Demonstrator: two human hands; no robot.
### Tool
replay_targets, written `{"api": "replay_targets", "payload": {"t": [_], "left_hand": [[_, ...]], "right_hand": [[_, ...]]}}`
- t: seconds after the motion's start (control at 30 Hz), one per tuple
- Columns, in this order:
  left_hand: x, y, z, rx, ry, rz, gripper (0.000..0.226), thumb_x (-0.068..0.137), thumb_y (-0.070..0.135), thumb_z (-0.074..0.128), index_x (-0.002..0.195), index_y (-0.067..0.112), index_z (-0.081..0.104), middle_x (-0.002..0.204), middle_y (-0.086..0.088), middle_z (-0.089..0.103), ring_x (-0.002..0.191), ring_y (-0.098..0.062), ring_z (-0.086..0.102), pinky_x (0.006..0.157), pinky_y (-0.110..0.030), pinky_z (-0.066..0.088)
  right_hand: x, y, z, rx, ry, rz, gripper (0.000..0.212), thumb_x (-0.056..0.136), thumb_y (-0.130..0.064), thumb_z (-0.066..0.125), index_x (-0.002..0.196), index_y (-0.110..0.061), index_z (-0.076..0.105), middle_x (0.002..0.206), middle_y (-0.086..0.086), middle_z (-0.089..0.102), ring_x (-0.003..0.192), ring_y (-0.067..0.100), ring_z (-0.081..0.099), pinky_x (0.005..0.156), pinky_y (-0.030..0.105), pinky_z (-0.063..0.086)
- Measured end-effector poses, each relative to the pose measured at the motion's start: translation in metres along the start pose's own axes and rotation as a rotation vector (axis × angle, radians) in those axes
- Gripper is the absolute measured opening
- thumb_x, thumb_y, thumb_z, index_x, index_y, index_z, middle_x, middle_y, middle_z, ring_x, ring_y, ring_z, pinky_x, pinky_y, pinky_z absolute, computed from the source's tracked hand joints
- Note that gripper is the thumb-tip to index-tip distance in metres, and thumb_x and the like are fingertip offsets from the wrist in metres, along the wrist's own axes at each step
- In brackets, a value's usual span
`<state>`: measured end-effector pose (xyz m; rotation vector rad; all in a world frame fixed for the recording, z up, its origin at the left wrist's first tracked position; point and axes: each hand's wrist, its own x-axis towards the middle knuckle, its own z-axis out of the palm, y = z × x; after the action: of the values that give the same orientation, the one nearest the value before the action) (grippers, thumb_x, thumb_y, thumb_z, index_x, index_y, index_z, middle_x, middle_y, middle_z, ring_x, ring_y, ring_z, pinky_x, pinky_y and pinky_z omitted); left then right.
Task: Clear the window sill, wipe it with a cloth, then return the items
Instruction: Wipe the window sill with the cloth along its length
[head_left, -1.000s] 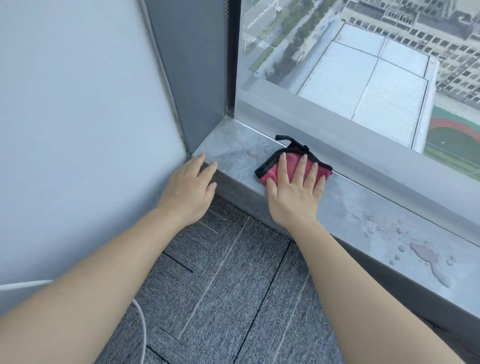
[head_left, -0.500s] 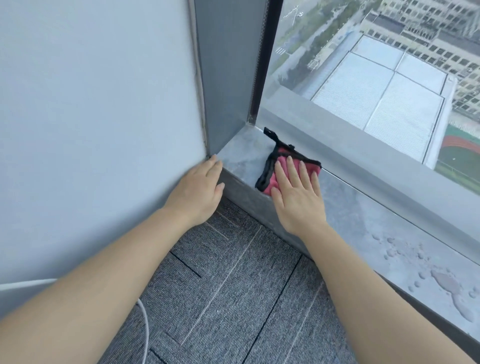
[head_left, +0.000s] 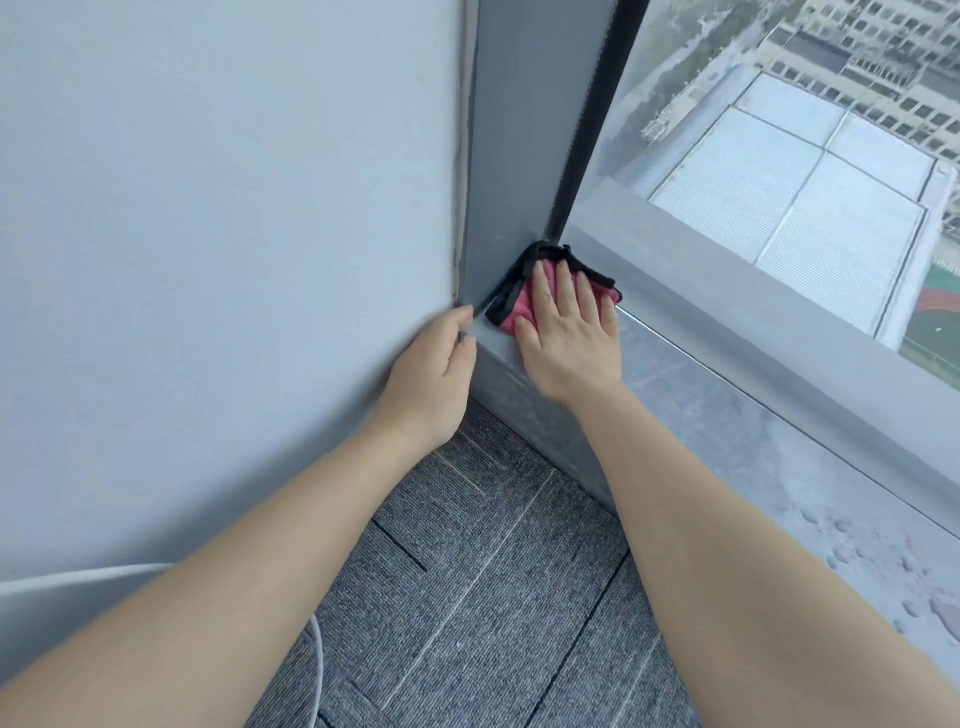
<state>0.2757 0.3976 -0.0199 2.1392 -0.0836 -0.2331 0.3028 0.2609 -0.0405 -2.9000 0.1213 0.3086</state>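
A pink cloth (head_left: 524, 306) with black trim lies in the far left corner of the grey stone window sill (head_left: 727, 441), against the grey window frame. My right hand (head_left: 569, 338) lies flat on the cloth with straight fingers, pressing it into the corner. My left hand (head_left: 436, 374) rests at the left end of the sill's front edge, its fingers loosely bent against the wall. Water drops and wet patches (head_left: 883, 566) sit on the sill at the lower right.
A pale wall (head_left: 208, 260) closes the left side. Grey carpet tiles (head_left: 467, 597) cover the floor below the sill. A white cable (head_left: 317, 665) runs along the floor at the lower left. The window glass (head_left: 805, 156) stands behind the sill.
My right hand has slid the cloth left along the sill into the corner. My left hand has stayed at the sill's left end, and the view has turned left.
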Motion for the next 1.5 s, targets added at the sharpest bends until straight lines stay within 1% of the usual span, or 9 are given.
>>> {"api": "replay_targets", "payload": {"t": [0.17,0.3,0.4,0.57,0.73,0.93,1.13,1.3,1.5], "left_hand": [[-0.001,0.002,-0.002,-0.096,0.020,-0.029,0.037,0.095,0.011,0.033,0.131,0.006,0.040,0.140,-0.009,0.045,0.131,-0.015,0.038,0.096,-0.008,0.020],[-0.002,0.002,-0.002,-0.120,0.039,-0.045,0.037,0.095,0.012,0.032,0.131,0.006,0.040,0.140,-0.010,0.044,0.130,-0.016,0.038,0.093,-0.007,0.021],[-0.003,0.003,0.000,-0.107,0.060,-0.048,0.037,0.095,0.013,0.032,0.131,0.006,0.041,0.140,-0.010,0.045,0.131,-0.016,0.039,0.098,-0.011,0.022],[-0.004,0.004,0.000,-0.084,0.057,-0.060,0.038,0.096,0.016,0.031,0.131,0.007,0.041,0.141,-0.009,0.044,0.131,-0.016,0.038,0.105,-0.017,0.022],[-0.005,0.000,-0.005,-0.096,0.010,-0.050,0.039,0.096,0.017,0.031,0.133,0.007,0.039,0.142,-0.008,0.042,0.132,-0.015,0.036,0.106,-0.017,0.020],[-0.003,-0.002,-0.008,-0.173,-0.024,-0.064,0.038,0.096,0.015,0.030,0.132,0.006,0.039,0.142,-0.010,0.042,0.133,-0.015,0.036,0.107,-0.018,0.020],[-0.002,0.004,-0.004,-0.075,-0.029,0.000,0.038,0.096,0.016,0.030,0.131,0.007,0.041,0.142,-0.009,0.043,0.132,-0.016,0.036,0.104,-0.017,0.021],[-0.005,0.016,0.018,0.109,-0.101,0.074,0.039,0.096,0.018,0.031,0.133,0.009,0.039,0.146,-0.006,0.037,0.137,-0.015,0.030,0.099,-0.011,0.017],[0.005,0.002,0.021,0.626,-0.239,0.210,0.046,0.096,0.021,0.026,0.141,0.016,0.023,0.154,0.001,0.020,0.142,-0.010,0.013,0.116,-0.032,0.003]], "right_hand": [[0.003,-0.005,0.001,-0.030,0.000,-0.045,0.055,0.098,-0.037,0.017,0.148,-0.019,0.005,0.160,0.003,-0.003,0.147,0.022,-0.005,0.119,0.040,-0.006],[-0.017,-0.004,0.003,-0.037,-0.014,-0.188,0.054,0.098,-0.034,0.021,0.148,-0.023,0.005,0.160,-0.001,-0.001,0.147,0.019,-0.004,0.118,0.036,-0.005],[-0.041,0.007,0.005,-0.059,-0.045,-0.278,0.054,0.098,-0.035,0.020,0.148,-0.026,0.004,0.159,-0.005,-0.001,0.147,0.015,-0.003,0.118,0.033,-0.005],[-0.043,0.026,0.001,-0.014,-0.035,-0.053,0.055,0.098,-0.038,0.015,0.148,-0.021,0.000,0.159,0.001,-0.006,0.147,0.019,-0.007,0.118,0.037,-0.007],[-0.011,0.001,0.004,0.040,0.007,0.112,0.059,0.097,-0.041,0.016,0.148,-0.019,-0.002,0.159,0.006,-0.005,0.147,0.024,-0.006,0.117,0.044,-0.006],[-0.004,-0.007,0.006,-0.032,0.029,-0.048,0.054,0.097,-0.038,0.016,0.148,-0.024,0.003,0.160,0.002,-0.002,0.147,0.023,-0.004,0.118,0.042,-0.006],[-0.049,0.021,0.006,-0.056,-0.018,-0.175,0.053,0.097,-0.039,0.018,0.147,-0.031,0.001,0.160,-0.004,-0.003,0.147,0.018,-0.005,0.118,0.038,-0.006],[-0.095,0.059,0.004,-0.017,-0.003,0.077,0.055,0.097,-0.042,0.017,0.148,-0.027,0.001,0.159,0.000,-0.006,0.147,0.020,-0.009,0.116,0.038,-0.013],[-0.083,0.058,0.002,0.072,0.014,0.390,0.061,0.095,-0.046,0.017,0.148,-0.022,0.000,0.158,0.011,-0.012,0.145,0.031,-0.015,0.114,0.048,-0.015]]}}
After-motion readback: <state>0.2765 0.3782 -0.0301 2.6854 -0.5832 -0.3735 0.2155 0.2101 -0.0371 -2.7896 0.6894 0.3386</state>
